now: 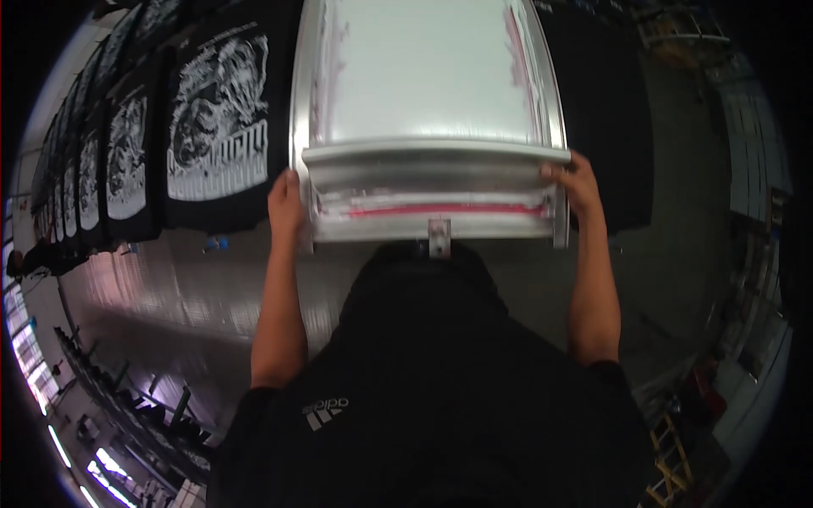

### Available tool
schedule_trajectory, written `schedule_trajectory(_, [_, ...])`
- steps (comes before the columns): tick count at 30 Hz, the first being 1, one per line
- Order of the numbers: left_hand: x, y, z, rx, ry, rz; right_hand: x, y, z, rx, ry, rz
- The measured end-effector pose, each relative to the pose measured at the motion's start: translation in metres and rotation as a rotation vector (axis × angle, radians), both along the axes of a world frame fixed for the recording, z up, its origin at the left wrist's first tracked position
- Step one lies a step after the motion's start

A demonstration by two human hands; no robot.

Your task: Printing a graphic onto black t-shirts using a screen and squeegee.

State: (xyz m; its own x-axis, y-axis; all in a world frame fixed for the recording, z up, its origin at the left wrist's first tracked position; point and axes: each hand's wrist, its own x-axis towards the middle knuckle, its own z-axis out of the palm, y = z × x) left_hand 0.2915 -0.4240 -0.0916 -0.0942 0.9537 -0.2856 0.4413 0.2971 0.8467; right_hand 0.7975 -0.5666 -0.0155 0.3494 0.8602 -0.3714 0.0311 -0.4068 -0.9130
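Observation:
In front of me lies a silver metal screen printing frame point(300, 118) with a pale mesh point(423, 76) stained pink along its sides. Across its near part rests a long metal squeegee point(432, 156), spanning almost from rail to rail. A red-pink streak point(457, 210) runs along the frame's near end, behind a small metal clamp point(439, 237). My left hand point(284, 205) is closed on the left rail, its fingers partly hidden. At the right rail, my right hand point(579, 186) grips the frame, thumb lying over it beside the squeegee's end.
Black shirts with white prints point(218, 118) lie in a row on the left. To the right of the frame is another black shirt point(601, 118). A dark rack point(144, 406) stands at lower left, and a yellow metal stand point(669, 461) at lower right.

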Motion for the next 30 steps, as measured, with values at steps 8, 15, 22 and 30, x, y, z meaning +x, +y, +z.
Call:
schedule_trajectory(8, [0.000,0.014,-0.007,0.029,-0.128,-0.001,-0.009,-0.003,-0.024,0.056,0.120,-0.003])
schedule_trajectory(15, [0.000,0.008,-0.010,0.107,0.029,-0.112,-0.015,-0.008,-0.024,0.000,0.131,-0.002])
schedule_trajectory(22, [0.005,-0.005,0.064,0.382,0.186,-0.406,-0.025,-0.019,0.020,-0.239,-0.496,0.409])
schedule_trajectory(30, [0.067,0.058,0.141,0.384,0.583,-1.083,-0.056,0.007,0.050,-0.193,-0.823,0.647])
